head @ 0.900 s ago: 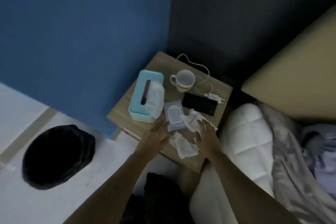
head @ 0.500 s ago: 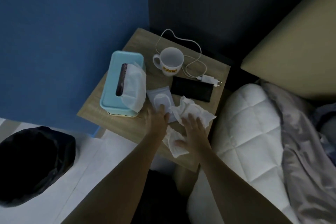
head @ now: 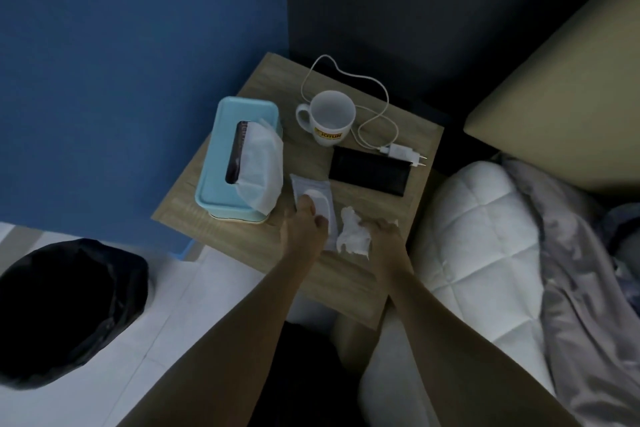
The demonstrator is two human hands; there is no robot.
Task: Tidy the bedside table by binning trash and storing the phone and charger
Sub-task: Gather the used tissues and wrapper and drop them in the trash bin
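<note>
On the wooden bedside table (head: 349, 274), my left hand (head: 303, 225) pinches a flat wet-wipe packet (head: 313, 196) near the table's middle. Just to its right, my right hand (head: 384, 236) grips crumpled white tissue (head: 353, 234). A black phone (head: 369, 170) lies flat behind my hands. The white charger plug (head: 401, 152) sits at the phone's far edge, and its cable (head: 346, 74) loops round behind the mug.
A light-blue tissue box (head: 242, 149) stands on the table's left side, a white mug (head: 330, 116) behind it. A bin lined with a black bag (head: 65, 308) sits on the floor at the left. The bed with a white pillow (head: 485, 239) borders the table's right.
My right hand has gathered the loose tissues into its grip. My left hand has curled onto the wipe packet. The camera has moved closer to the table.
</note>
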